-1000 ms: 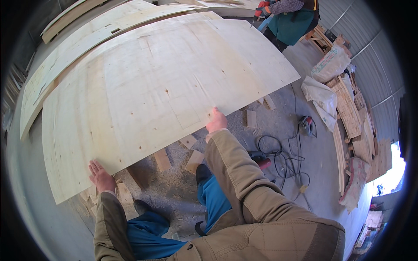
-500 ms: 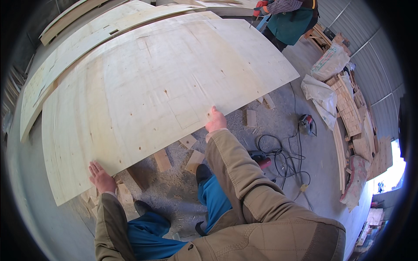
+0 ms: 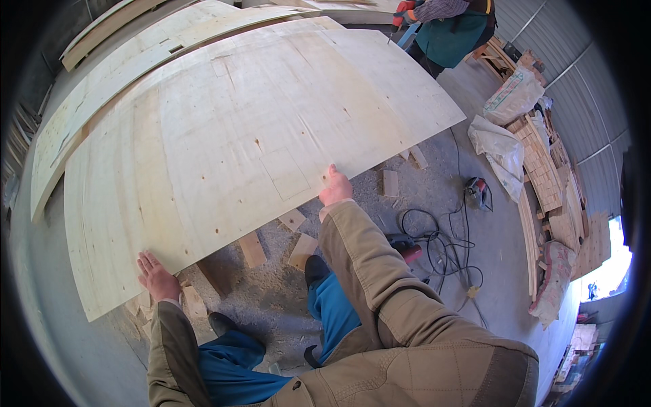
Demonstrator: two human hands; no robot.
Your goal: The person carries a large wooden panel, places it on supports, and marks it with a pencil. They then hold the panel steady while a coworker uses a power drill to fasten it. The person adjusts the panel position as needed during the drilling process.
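A large pale plywood sheet (image 3: 224, 149) with knots and a faint drawn rectangle stretches out in front of me. On its near left part lies my left hand (image 3: 158, 277), flat, with the fingers stretched over the top face close to the edge. My right hand (image 3: 334, 187) grips the near edge further right; the thumb rests on top and the fingers curl out of sight below. At the sheet's far right corner a co-worker in red-and-dark gloves (image 3: 405, 15) holds a tool with a thin shaft, its tip near the edge.
Wood offcuts (image 3: 252, 249) lie on the dusty floor around my feet. A power tool (image 3: 479, 194) and tangled black cables (image 3: 444, 254) are to the right. Beyond them stand white sacks (image 3: 498, 146) and stacked timber (image 3: 542, 169). More boards (image 3: 51, 163) lie behind the sheet.
Almost nothing differs. The co-worker's gloved hands and tool have shifted very slightly; my hands keep their places on the sheet.
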